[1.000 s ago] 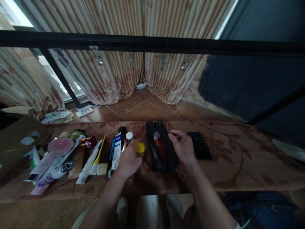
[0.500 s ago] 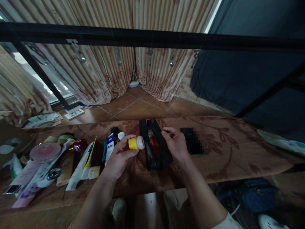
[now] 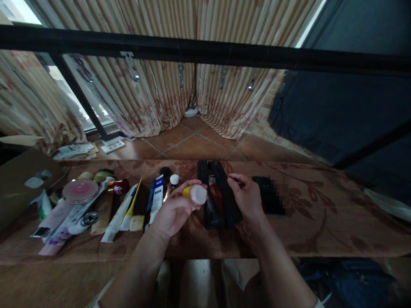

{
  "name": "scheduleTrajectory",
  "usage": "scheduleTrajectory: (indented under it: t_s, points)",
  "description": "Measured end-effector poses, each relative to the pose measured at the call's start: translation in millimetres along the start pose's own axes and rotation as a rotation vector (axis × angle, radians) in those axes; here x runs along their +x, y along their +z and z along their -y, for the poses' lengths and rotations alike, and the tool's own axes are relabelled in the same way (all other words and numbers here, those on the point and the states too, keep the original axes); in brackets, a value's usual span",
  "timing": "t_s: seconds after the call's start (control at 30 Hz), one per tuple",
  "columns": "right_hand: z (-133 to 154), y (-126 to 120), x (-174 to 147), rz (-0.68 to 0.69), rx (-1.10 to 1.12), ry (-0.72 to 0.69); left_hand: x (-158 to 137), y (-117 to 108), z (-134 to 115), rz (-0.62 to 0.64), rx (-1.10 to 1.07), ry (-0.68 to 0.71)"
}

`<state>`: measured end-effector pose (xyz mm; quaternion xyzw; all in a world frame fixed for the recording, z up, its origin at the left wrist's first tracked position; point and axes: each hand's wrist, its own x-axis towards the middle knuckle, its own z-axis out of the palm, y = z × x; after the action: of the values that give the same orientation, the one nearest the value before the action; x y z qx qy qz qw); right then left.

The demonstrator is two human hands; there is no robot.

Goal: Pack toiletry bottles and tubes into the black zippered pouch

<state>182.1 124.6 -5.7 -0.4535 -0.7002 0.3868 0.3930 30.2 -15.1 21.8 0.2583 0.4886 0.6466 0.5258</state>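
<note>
My left hand [image 3: 175, 209] is closed around a small bottle [image 3: 196, 194] with a yellow label, its pale cap pointing to the right. Beside it lies an open black pouch [image 3: 212, 216]; something reddish-brown [image 3: 216, 192] shows through its opening. My right hand [image 3: 245, 194] has its thumb and fingers pinched at the pouch's right edge. Left of the pouch stands a dark bottle with a white cap [image 3: 174, 179]. A blue and white tube [image 3: 157, 194] lies beside that bottle, partly behind my left hand.
Cosmetic tubes, a pink round container [image 3: 80, 191], a red jar [image 3: 118, 187] and a yellow-handled brush [image 3: 134, 203] crowd the left of the cloth-covered table [image 3: 321, 222]. A black flat object [image 3: 269, 194], partly pixelated, lies to the right. A dark metal bar [image 3: 205, 51] crosses behind.
The view has turned a little left, so everything sits farther right. My left hand has tipped the bottle so its cap faces me more. My right hand stays at the pouch's edge.
</note>
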Motion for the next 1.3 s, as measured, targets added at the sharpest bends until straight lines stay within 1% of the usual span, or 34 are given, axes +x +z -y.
scheduleTrajectory:
  t_s: [0.2, 0.3, 0.37, 0.43, 0.5, 0.6, 0.63, 0.7, 0.83, 0.93, 1.13, 1.3]
  points:
    - [4.3, 0.2, -4.4, -0.023, -0.042, 0.025, 2.6, -3.4, 6.8, -0.004, -0.186, -0.064]
    - [3.9, -0.4, -5.6, -0.025, -0.060, 0.079, 4.1, -3.5, 9.4, -0.051, -0.163, -0.068]
    - [3.1, -1.0, -5.9, -0.019, -0.069, 0.070, 5.0, -4.7, 11.9, -0.104, -0.057, -0.061]
    - [2.7, -1.5, -5.9, -0.022, -0.084, 0.061, 5.1, -7.7, 14.8, -0.159, 0.137, -0.032]
    - [2.9, -2.0, -5.7, -0.026, -0.094, 0.063, 4.0, -12.1, 17.8, -0.208, 0.446, 0.046]
    - [2.7, -2.4, -5.1, -0.016, -0.103, 0.052, 0.5, -18.3, 21.6, -0.267, 0.990, 0.170]
    - [2.7, -2.3, -5.0, -0.011, -0.110, 0.047, -0.5, -19.6, 22.6, -0.279, 1.133, 0.172]
    - [3.2, -2.1, -5.0, -0.004, -0.124, 0.037, -1.7, -20.6, 24.4, -0.294, 1.323, 0.122]
    - [6.6, -1.3, -6.4, -0.014, -0.141, 0.011, 0.1, -19.6, 27.0, -0.290, 1.485, -0.043]
    - [7.4, -1.5, -7.2, -0.015, -0.147, 0.009, 2.3, -19.0, 28.8, -0.291, 1.529, -0.105]
    - [1.3, -1.9, -5.2, 0.015, -0.117, 0.014, 3.0, -19.8, 29.7, -0.322, 1.548, -0.088]
    - [4.1, 1.4, -5.0, -0.012, -0.092, 0.013, 2.3, -20.6, 26.3, -0.313, 1.572, -0.088]
